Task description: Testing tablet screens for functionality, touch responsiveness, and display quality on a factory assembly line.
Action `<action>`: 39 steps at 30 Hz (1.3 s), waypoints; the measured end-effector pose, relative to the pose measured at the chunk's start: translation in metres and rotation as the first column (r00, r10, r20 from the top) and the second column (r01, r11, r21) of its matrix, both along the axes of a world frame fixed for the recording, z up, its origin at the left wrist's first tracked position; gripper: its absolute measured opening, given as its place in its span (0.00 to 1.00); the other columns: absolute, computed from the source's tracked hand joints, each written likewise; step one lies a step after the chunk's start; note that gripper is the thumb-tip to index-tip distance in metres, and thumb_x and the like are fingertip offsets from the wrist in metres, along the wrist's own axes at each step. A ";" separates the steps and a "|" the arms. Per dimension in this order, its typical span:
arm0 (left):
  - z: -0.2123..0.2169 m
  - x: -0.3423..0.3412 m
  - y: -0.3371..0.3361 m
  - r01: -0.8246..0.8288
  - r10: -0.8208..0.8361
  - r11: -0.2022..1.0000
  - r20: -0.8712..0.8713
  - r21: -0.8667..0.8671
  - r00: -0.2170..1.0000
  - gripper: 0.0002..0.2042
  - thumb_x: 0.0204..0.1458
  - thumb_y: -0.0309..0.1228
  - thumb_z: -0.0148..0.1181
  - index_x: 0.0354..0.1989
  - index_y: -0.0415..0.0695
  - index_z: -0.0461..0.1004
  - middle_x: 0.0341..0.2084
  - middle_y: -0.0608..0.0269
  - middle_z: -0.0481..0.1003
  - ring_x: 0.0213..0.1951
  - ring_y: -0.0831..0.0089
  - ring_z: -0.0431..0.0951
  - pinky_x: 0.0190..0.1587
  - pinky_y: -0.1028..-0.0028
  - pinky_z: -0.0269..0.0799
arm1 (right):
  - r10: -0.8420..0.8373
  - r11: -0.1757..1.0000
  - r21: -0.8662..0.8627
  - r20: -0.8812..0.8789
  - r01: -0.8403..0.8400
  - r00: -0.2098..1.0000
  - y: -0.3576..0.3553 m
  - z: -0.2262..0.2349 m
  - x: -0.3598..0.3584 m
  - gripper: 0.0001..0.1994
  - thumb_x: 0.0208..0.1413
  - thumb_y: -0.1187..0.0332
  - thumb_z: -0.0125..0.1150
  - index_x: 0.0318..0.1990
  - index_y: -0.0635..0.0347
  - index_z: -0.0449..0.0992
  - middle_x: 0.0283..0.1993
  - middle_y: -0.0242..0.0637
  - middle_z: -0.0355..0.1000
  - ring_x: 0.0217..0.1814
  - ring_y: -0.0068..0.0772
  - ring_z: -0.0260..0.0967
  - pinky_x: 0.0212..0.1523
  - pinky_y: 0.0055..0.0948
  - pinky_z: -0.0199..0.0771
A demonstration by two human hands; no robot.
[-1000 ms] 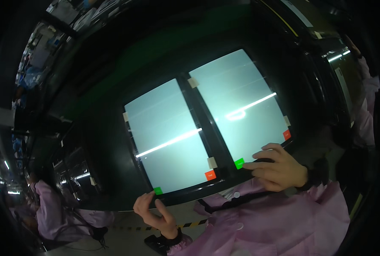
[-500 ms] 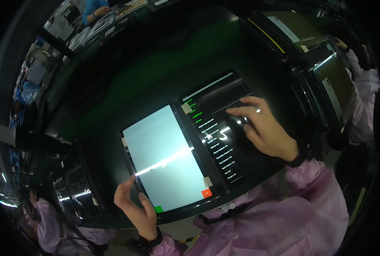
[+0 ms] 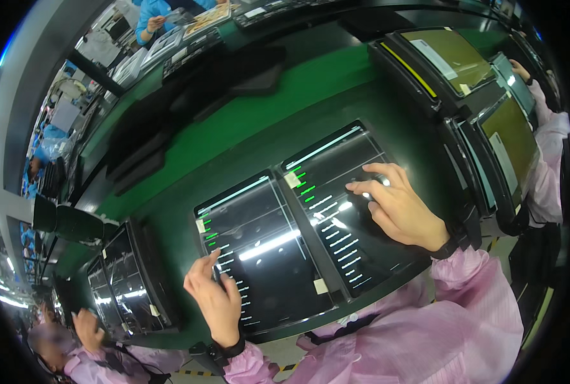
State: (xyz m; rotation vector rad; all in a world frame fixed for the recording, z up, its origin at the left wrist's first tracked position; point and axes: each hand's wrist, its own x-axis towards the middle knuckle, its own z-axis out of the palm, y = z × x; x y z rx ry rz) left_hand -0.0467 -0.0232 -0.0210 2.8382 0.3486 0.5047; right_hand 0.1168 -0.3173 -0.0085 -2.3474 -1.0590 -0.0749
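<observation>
Two tablets lie side by side on the table before me. On the left tablet (image 3: 269, 272) a dark screen carries a list of short green and white lines. My left hand (image 3: 214, 299) is over its left edge, fingers bent but apart, the index fingertip at the list. A similar list shows on the right tablet (image 3: 326, 169). Above its right side hovers my right hand (image 3: 403, 208), thumb and fingers spread, holding nothing; whether a fingertip touches the glass I cannot tell. Small pale tabs stick to both tablets, and a bright light streak reflects off the left screen.
Stacked panels in black trays (image 3: 490, 137) stand at the right, a co-worker's pink sleeve (image 3: 547, 153) beyond. More dark tablets (image 3: 122, 281) lie in a tray at the left, near another person's hand (image 3: 88, 329). Blurred black objects (image 3: 138, 150) sit on the green table (image 3: 323, 83).
The left tablet's screen has switched from bright white with green and red corner boxes to the dark list. My left index fingertip has come onto that screen. The whole picture is brighter and slightly shifted.
</observation>
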 end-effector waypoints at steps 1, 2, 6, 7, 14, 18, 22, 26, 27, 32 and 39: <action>0.002 -0.002 -0.002 -0.017 0.018 0.999 0.037 -0.043 0.999 0.23 0.44 0.16 0.49 0.52 0.36 0.57 0.49 0.53 0.71 0.54 0.60 0.59 0.58 0.64 0.49 | -0.051 0.995 0.082 -0.018 0.052 0.999 -0.002 0.002 0.001 0.19 0.46 0.78 0.51 0.49 0.60 0.69 0.49 0.43 0.66 0.59 0.49 0.55 0.58 0.43 0.55; 0.007 -0.002 -0.005 -0.038 0.047 0.995 0.100 -0.094 0.994 0.23 0.45 0.17 0.48 0.53 0.36 0.56 0.49 0.50 0.70 0.54 0.59 0.61 0.59 0.63 0.49 | -0.099 0.981 0.164 -0.039 0.104 0.994 -0.004 0.004 0.001 0.18 0.46 0.78 0.51 0.49 0.60 0.70 0.50 0.46 0.65 0.58 0.49 0.56 0.57 0.42 0.56; 0.025 0.007 0.000 -0.073 0.096 0.985 0.151 -0.154 0.984 0.21 0.47 0.18 0.44 0.52 0.37 0.56 0.50 0.48 0.68 0.54 0.56 0.64 0.60 0.62 0.49 | -0.074 0.969 0.228 -0.085 0.092 0.994 -0.012 0.018 0.019 0.19 0.46 0.79 0.50 0.49 0.60 0.69 0.52 0.48 0.62 0.57 0.51 0.57 0.56 0.41 0.58; 0.025 0.012 0.005 -0.056 0.079 0.987 0.150 -0.149 0.985 0.22 0.45 0.17 0.45 0.52 0.36 0.57 0.50 0.50 0.69 0.53 0.55 0.63 0.59 0.62 0.51 | -0.035 0.978 0.206 -0.057 0.046 0.998 -0.009 0.015 0.025 0.19 0.47 0.78 0.49 0.49 0.60 0.68 0.52 0.48 0.62 0.58 0.51 0.56 0.56 0.41 0.58; 0.003 0.046 0.033 -0.026 0.029 0.999 0.076 -0.042 0.997 0.21 0.42 0.16 0.44 0.49 0.34 0.63 0.46 0.51 0.67 0.48 0.54 0.64 0.53 0.62 0.55 | 0.213 0.976 0.039 0.005 -0.213 0.977 0.046 0.001 0.050 0.17 0.49 0.77 0.48 0.48 0.65 0.65 0.54 0.50 0.62 0.63 0.52 0.51 0.61 0.45 0.52; -0.001 0.050 0.035 -0.028 0.033 0.998 0.081 -0.060 0.996 0.21 0.41 0.15 0.44 0.49 0.34 0.63 0.46 0.51 0.67 0.47 0.54 0.64 0.52 0.62 0.56 | 0.284 0.958 -0.072 0.155 -0.276 0.946 0.065 -0.011 0.055 0.16 0.49 0.77 0.49 0.47 0.67 0.65 0.51 0.44 0.66 0.63 0.49 0.51 0.62 0.48 0.49; -0.008 0.059 0.034 -0.002 0.005 0.998 0.064 -0.057 0.998 0.21 0.41 0.15 0.45 0.49 0.33 0.62 0.48 0.50 0.67 0.48 0.55 0.64 0.52 0.62 0.56 | 0.241 0.970 -0.046 0.141 -0.237 0.960 0.062 -0.012 0.055 0.15 0.49 0.76 0.50 0.47 0.66 0.66 0.51 0.40 0.66 0.63 0.47 0.52 0.62 0.48 0.48; -0.006 0.060 0.038 0.031 -0.028 0.998 0.057 -0.062 0.998 0.21 0.42 0.15 0.45 0.49 0.32 0.59 0.50 0.48 0.68 0.47 0.55 0.66 0.52 0.62 0.56 | 0.239 0.971 -0.058 0.128 -0.233 0.963 0.066 -0.012 0.053 0.14 0.50 0.75 0.50 0.47 0.65 0.67 0.52 0.40 0.66 0.63 0.46 0.52 0.62 0.48 0.48; -0.006 0.060 0.038 0.034 -0.030 0.998 0.057 -0.062 0.998 0.21 0.42 0.15 0.45 0.49 0.32 0.59 0.50 0.48 0.68 0.47 0.55 0.66 0.52 0.62 0.56 | 0.237 0.971 -0.058 0.127 -0.231 0.963 0.066 -0.013 0.053 0.14 0.50 0.75 0.50 0.47 0.65 0.67 0.52 0.40 0.66 0.63 0.46 0.52 0.62 0.48 0.48; -0.004 0.049 0.027 0.054 -0.053 0.996 0.018 -0.065 0.998 0.20 0.43 0.16 0.44 0.49 0.34 0.57 0.50 0.48 0.67 0.43 0.53 0.65 0.50 0.62 0.56 | 0.262 0.961 -0.131 0.167 -0.242 0.950 0.059 -0.012 0.050 0.15 0.50 0.75 0.50 0.47 0.67 0.67 0.51 0.41 0.67 0.64 0.46 0.52 0.62 0.48 0.48; 0.006 0.025 -0.013 0.104 -0.112 0.989 -0.071 -0.106 0.991 0.20 0.44 0.16 0.44 0.49 0.32 0.55 0.51 0.44 0.67 0.44 0.53 0.65 0.51 0.63 0.57 | 0.202 0.974 -0.128 0.123 -0.186 0.972 0.017 -0.001 0.021 0.16 0.48 0.76 0.51 0.47 0.66 0.68 0.47 0.40 0.70 0.61 0.46 0.57 0.62 0.48 0.50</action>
